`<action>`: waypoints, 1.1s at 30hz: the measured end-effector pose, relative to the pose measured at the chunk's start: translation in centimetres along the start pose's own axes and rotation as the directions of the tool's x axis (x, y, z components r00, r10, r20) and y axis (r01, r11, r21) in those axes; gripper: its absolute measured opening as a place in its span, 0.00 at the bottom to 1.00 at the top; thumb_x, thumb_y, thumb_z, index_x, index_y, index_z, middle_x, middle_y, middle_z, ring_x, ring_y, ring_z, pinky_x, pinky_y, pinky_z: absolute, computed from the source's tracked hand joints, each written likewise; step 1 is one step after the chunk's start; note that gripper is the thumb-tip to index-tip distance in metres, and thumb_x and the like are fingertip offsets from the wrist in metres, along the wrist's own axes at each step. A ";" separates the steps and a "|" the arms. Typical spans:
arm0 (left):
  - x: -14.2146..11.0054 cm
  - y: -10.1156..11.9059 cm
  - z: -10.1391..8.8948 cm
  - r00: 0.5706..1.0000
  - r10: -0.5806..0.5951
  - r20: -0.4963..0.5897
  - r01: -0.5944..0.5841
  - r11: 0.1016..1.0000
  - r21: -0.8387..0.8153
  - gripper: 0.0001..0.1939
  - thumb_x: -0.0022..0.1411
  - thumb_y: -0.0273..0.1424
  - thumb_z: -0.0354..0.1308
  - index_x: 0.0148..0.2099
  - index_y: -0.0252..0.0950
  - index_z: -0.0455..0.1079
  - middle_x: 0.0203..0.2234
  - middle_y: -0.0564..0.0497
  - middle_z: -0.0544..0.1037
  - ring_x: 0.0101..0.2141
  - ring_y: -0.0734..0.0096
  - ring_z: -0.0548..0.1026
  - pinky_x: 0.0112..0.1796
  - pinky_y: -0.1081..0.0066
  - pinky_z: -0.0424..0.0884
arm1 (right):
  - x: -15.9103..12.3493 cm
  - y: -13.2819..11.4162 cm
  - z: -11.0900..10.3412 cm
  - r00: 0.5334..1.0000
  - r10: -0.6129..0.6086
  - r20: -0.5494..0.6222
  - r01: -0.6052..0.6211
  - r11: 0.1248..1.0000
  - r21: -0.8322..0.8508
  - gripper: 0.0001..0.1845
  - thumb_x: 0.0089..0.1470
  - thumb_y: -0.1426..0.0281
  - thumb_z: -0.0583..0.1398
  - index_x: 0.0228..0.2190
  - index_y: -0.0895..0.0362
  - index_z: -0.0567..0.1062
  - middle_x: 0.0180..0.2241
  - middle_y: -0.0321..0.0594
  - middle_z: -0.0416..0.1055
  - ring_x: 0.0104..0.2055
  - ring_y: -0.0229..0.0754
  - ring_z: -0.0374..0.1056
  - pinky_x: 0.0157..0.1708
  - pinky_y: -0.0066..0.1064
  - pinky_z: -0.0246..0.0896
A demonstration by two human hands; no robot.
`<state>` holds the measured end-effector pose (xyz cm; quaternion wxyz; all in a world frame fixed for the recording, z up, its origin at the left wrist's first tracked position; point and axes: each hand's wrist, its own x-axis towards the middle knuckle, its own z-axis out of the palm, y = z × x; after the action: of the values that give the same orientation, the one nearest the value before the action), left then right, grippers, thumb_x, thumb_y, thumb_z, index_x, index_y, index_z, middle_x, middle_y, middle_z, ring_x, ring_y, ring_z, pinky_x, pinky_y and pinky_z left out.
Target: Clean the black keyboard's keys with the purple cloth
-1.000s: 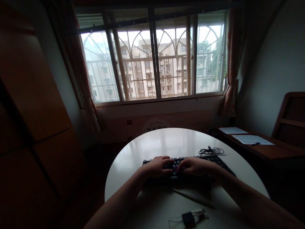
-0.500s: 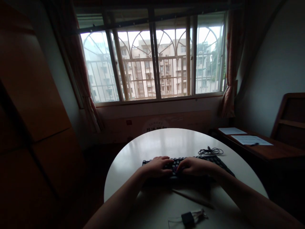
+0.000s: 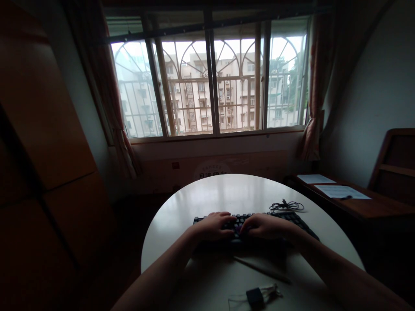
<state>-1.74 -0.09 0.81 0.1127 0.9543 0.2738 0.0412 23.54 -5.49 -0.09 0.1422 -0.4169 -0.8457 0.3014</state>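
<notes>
A black keyboard [image 3: 301, 222] lies across the round white table. My left hand [image 3: 212, 225] rests on its left part, fingers apart over the keys, with nothing seen in them. Beside it, my right hand [image 3: 267, 225] bends down over the middle keys, its fingers drawn together. A small purple piece [image 3: 238, 230] shows at the right fingertips; its kind is too dark to make out. Both hands hide much of the keyboard. Nearer to me lie a thin, pointed stick-like thing [image 3: 262, 270] and a small dark block [image 3: 254, 298] with wiry, pale strands.
A coiled black cable [image 3: 287, 205] lies behind the keyboard on the white table [image 3: 171, 229]. To the right, a brown wooden surface [image 3: 385, 205] bears paper sheets [image 3: 342, 191] and a dark pen [image 3: 346, 197]. A wooden cabinet [image 3: 68, 129] stands at left, barred windows ahead.
The view has shifted very slightly. Both hands stay on the keyboard in nearly the same pose, and a little more of the purple piece shows by the right fingertips.
</notes>
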 end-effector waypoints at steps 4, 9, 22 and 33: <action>0.0 0.2 -0.1 1.000 -0.004 0.005 0.004 1.000 0.002 0.30 0.64 0.46 0.57 0.66 0.47 0.61 0.59 0.48 0.68 0.56 0.49 0.68 0.55 0.57 0.64 | -0.1 -0.1 0.0 1.000 0.003 0.002 -0.003 1.000 0.003 0.19 0.55 0.69 0.57 0.47 0.53 0.80 0.43 0.37 0.80 0.42 0.45 0.75 0.43 0.29 0.65; -0.1 0.1 -0.1 1.000 -0.011 0.007 0.011 1.000 -0.002 0.30 0.64 0.47 0.57 0.66 0.47 0.61 0.59 0.47 0.68 0.56 0.49 0.67 0.55 0.56 0.64 | -0.1 -0.1 0.0 1.000 0.000 -0.007 0.000 1.000 0.002 0.18 0.56 0.68 0.57 0.47 0.53 0.80 0.43 0.38 0.80 0.42 0.45 0.75 0.42 0.29 0.65; -0.1 0.1 0.0 1.000 -0.013 0.007 0.013 1.000 0.015 0.31 0.64 0.46 0.57 0.66 0.47 0.60 0.61 0.47 0.66 0.58 0.49 0.66 0.57 0.56 0.62 | -0.1 -0.2 -0.1 1.000 -0.011 0.007 0.011 1.000 -0.006 0.19 0.55 0.69 0.57 0.47 0.53 0.80 0.43 0.38 0.80 0.41 0.44 0.75 0.42 0.29 0.65; -0.2 0.2 -0.2 1.000 -0.007 0.004 0.007 1.000 0.004 0.30 0.64 0.46 0.57 0.66 0.48 0.60 0.61 0.48 0.67 0.57 0.50 0.67 0.57 0.57 0.63 | -0.1 -0.2 0.0 1.000 -0.004 0.005 0.004 1.000 -0.004 0.19 0.56 0.68 0.57 0.47 0.54 0.80 0.43 0.38 0.80 0.42 0.44 0.75 0.42 0.29 0.65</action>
<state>-1.79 -0.34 1.05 0.1114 0.9537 0.2768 0.0382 23.49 -5.61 0.02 0.1397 -0.4148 -0.8474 0.3005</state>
